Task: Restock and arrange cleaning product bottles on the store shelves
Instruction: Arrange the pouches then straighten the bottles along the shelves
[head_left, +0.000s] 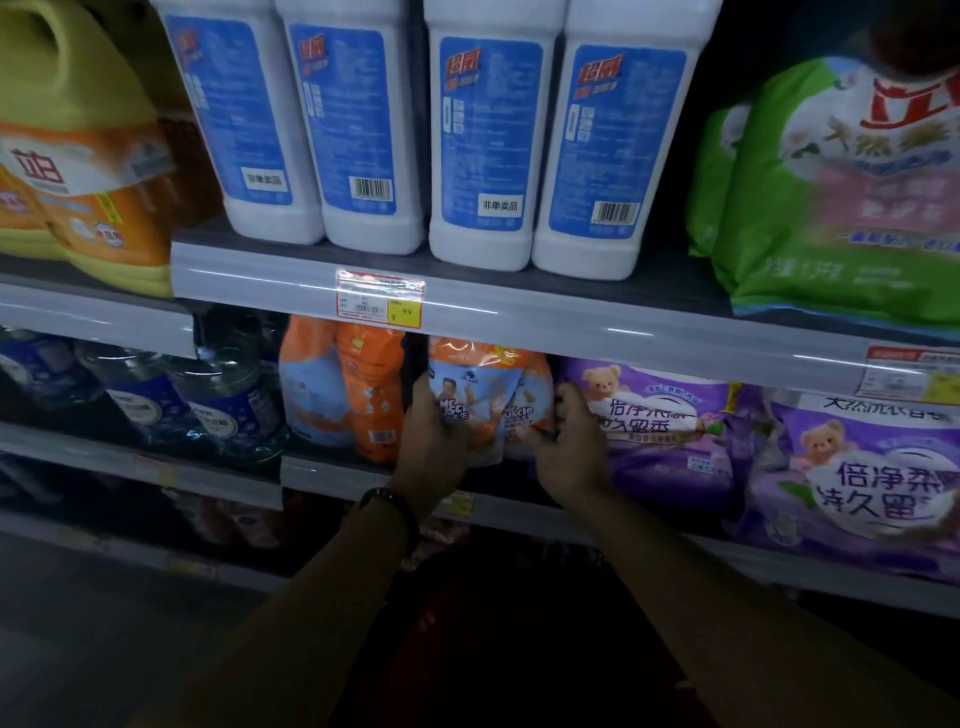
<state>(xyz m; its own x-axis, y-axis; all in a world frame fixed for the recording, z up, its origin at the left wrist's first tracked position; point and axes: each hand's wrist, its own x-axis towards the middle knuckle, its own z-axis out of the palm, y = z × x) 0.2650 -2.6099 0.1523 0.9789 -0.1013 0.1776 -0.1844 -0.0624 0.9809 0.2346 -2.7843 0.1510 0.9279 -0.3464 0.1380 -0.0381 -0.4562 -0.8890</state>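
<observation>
An orange and light-blue pack of cleaner bottles stands on the middle shelf, just under the upper shelf's rail. My left hand grips its left side, and a dark band sits on that wrist. My right hand holds its right side with curled fingers, against a purple bag. A second orange pack stands just to the left of the held one.
Several white jugs with blue labels line the upper shelf, above a price tag. Yellow-orange jugs stand upper left, a green bag upper right. Clear bottles with blue labels fill the middle shelf's left. More purple bags lie right.
</observation>
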